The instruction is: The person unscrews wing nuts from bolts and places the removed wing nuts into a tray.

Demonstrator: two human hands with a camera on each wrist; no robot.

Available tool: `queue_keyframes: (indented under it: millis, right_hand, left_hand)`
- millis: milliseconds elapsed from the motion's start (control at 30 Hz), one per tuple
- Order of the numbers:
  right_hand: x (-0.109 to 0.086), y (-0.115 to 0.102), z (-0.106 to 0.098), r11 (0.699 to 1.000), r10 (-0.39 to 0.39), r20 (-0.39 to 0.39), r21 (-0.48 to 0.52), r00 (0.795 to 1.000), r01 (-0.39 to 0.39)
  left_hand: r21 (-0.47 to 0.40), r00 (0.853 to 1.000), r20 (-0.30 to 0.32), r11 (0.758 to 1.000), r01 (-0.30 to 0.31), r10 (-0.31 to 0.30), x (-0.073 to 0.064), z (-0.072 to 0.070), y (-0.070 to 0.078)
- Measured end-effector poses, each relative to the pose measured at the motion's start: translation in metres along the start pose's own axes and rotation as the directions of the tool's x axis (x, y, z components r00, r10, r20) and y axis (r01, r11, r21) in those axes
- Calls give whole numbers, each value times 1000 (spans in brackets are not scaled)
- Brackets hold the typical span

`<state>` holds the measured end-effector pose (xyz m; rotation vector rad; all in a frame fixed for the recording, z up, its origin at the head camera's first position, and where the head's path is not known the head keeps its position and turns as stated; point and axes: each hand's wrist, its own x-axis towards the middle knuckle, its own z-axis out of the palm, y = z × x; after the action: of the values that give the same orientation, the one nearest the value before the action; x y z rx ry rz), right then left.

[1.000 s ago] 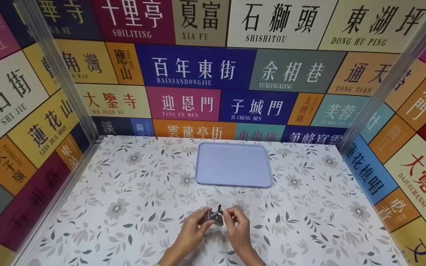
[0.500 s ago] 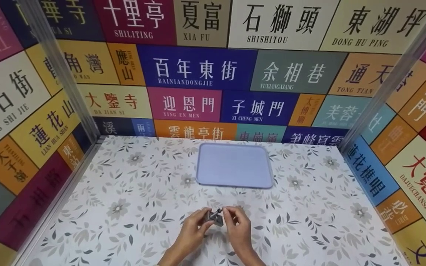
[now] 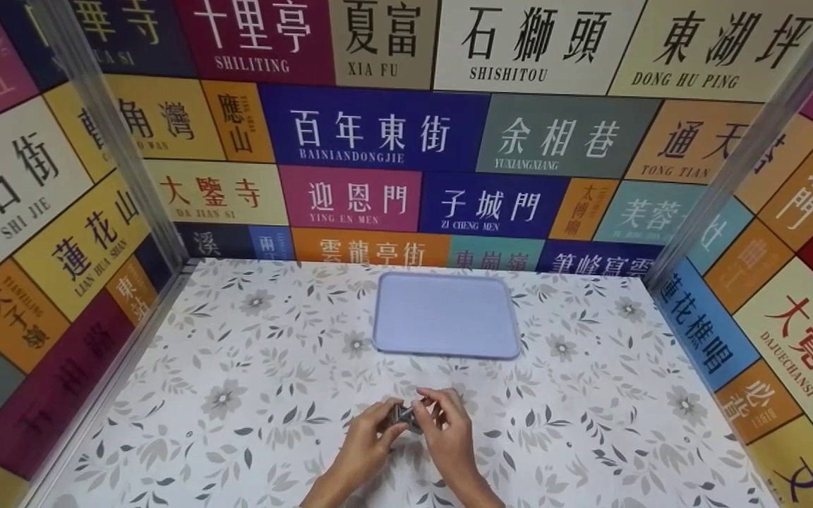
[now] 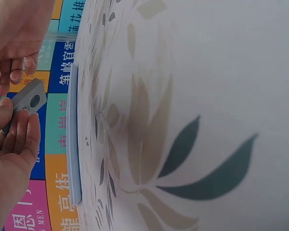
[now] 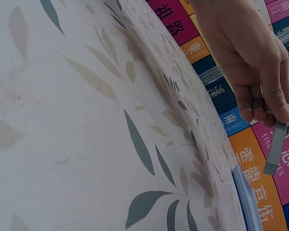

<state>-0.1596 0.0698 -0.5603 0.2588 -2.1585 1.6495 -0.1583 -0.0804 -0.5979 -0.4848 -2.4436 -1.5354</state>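
In the head view, a small grey metal piece with a rod (image 3: 404, 415) is between both hands, over the near middle of the table. My left hand (image 3: 365, 436) grips its body between thumb and fingers. The left wrist view shows a flat grey face with a dark round hole on the metal piece (image 4: 32, 100); in the right wrist view, the metal piece (image 5: 275, 150) looks like a narrow bar with a bent end, a thin rod standing off its side. My right hand (image 3: 450, 436) has thumb and index finger at the rod's end, its other fingers bent; its fingertips partly hide the rod.
A pale lilac tray (image 3: 447, 355) lies farther back on the table, beyond the hands. The table cover (image 3: 258, 395) is white with grey leaves and flowers. Panels with coloured lettering (image 3: 371, 130) stand close around the back and both sides.
My right hand's fingers have shifted left and closer over the metal piece. The rod's dark tip, upright before, tilted over and is now hidden by the fingers. My left hand keeps its place.
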Motion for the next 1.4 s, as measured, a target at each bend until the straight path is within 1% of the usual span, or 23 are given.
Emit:
queue_keyframes:
  millis: [167, 267, 333, 500, 667, 933, 1067, 1133, 1200, 1300, 1400]
  right_hand:
    - [1, 2, -1, 998, -61, 5, -16, 998, 61]
    - [1, 3, -2, 994, -105, 10, -8, 994, 105]
    - [1, 4, -3, 991, -132, 10, 5, 991, 132]
    - [2, 3, -4, 975, -221, 5, 33, 975, 220]
    - [4, 3, -3, 963, -265, -14, 44, 964, 265]
    - [3, 6, -1, 966, -252, -63, 44, 966, 255]
    - [4, 8, -2, 961, -267, -96, 50, 959, 272]
    - [4, 9, -2, 962, -260, -111, 51, 959, 267]
    - [3, 9, -3, 970, -232, -117, 49, 966, 239]
    - [2, 9, -4, 983, -171, -114, 47, 979, 177]
    - [1, 9, -4, 993, -106, -100, 49, 989, 111]
  left_hand:
    - [6, 999, -21, 999, -37, 38, 0, 1, -1]
    - [7, 998, -33, 998, -55, 55, -1, 1, -1]
    - [1, 998, -33, 999, -49, 49, -1, 1, -2]
    - [-14, 1000, -19, 1000, -22, 22, 0, 0, -1]
    - [-28, 1000, 8, 1000, 8, -8, 0, 0, 0]
    - [-31, 1000, 11, 999, 10, -9, -1, 2, -1]
    - [-35, 1000, 9, 999, 15, -15, -1, 2, -1]
    - [-35, 1000, 0, 999, 10, -10, -1, 2, -1]
    - [-39, 1000, -8, 999, 3, -3, -1, 2, 0]
    - [-42, 1000, -15, 999, -5, 4, -1, 2, 0]
    - [-40, 1000, -8, 999, 7, -7, -1, 1, 1]
